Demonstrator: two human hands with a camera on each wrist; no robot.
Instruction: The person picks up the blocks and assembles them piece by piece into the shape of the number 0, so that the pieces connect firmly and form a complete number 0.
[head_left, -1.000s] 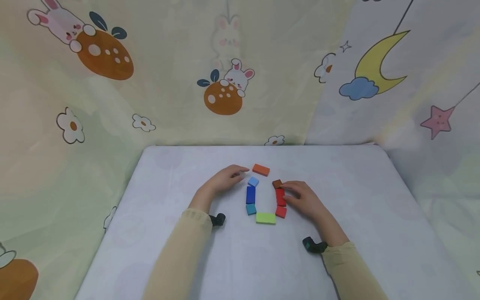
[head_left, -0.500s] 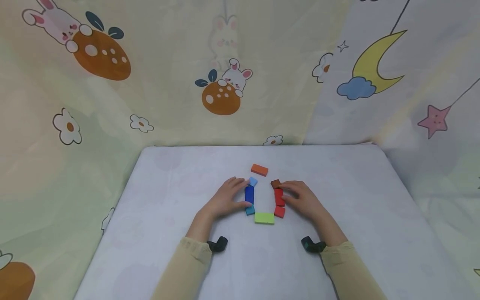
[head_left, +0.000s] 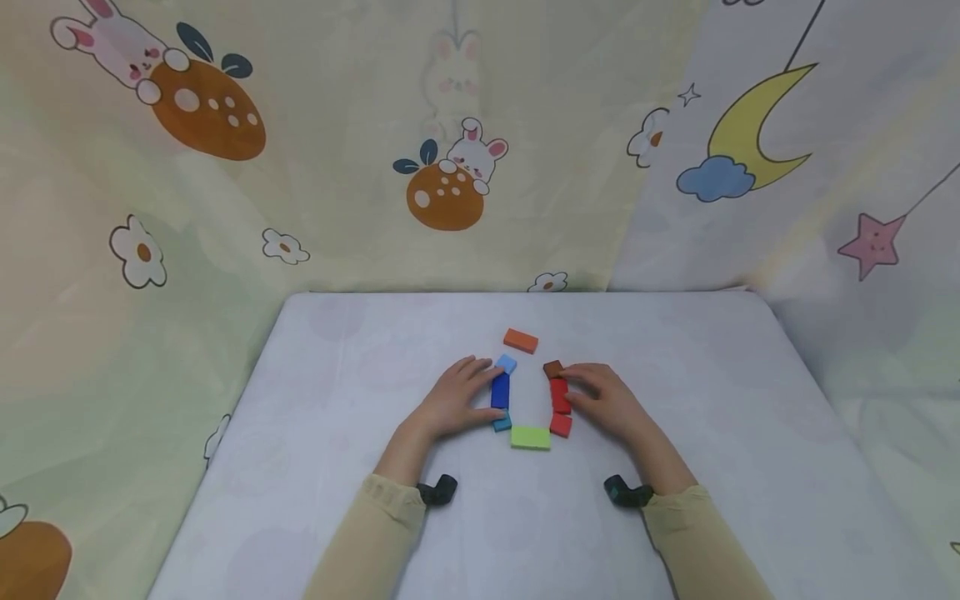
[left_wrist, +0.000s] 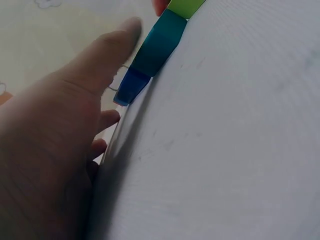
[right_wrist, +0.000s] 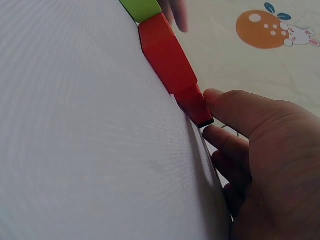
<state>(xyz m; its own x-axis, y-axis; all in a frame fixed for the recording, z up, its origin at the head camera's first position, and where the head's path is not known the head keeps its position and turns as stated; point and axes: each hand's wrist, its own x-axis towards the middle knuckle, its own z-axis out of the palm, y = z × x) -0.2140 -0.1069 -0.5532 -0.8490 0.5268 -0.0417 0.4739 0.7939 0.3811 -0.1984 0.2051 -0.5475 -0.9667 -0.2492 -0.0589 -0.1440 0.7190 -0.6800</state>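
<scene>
Small coloured blocks form an outline on the white table. On its left side lie a light blue block (head_left: 507, 362), a dark blue block (head_left: 500, 393) and a teal block (left_wrist: 160, 42). My left hand (head_left: 455, 400) spans these, thumb over the teal one and fingertips by the light blue one. Opposite are a brown block (head_left: 552, 368), a longer red block (head_left: 559, 395) and a small red block (head_left: 561, 426). My right hand (head_left: 607, 402) rests beside them, its index finger at the brown block and its thumb at the longer red one. Both hands have relaxed fingers.
A green block (head_left: 530, 438) lies at the near end of the outline, and an orange block (head_left: 521, 340) sits apart at the far end. Black wrist devices (head_left: 437, 490) sit below both hands. Patterned cloth walls surround the white table (head_left: 360, 350).
My left hand has come down and toward me from beside the orange block to the blue and teal blocks. The right hand stays in place.
</scene>
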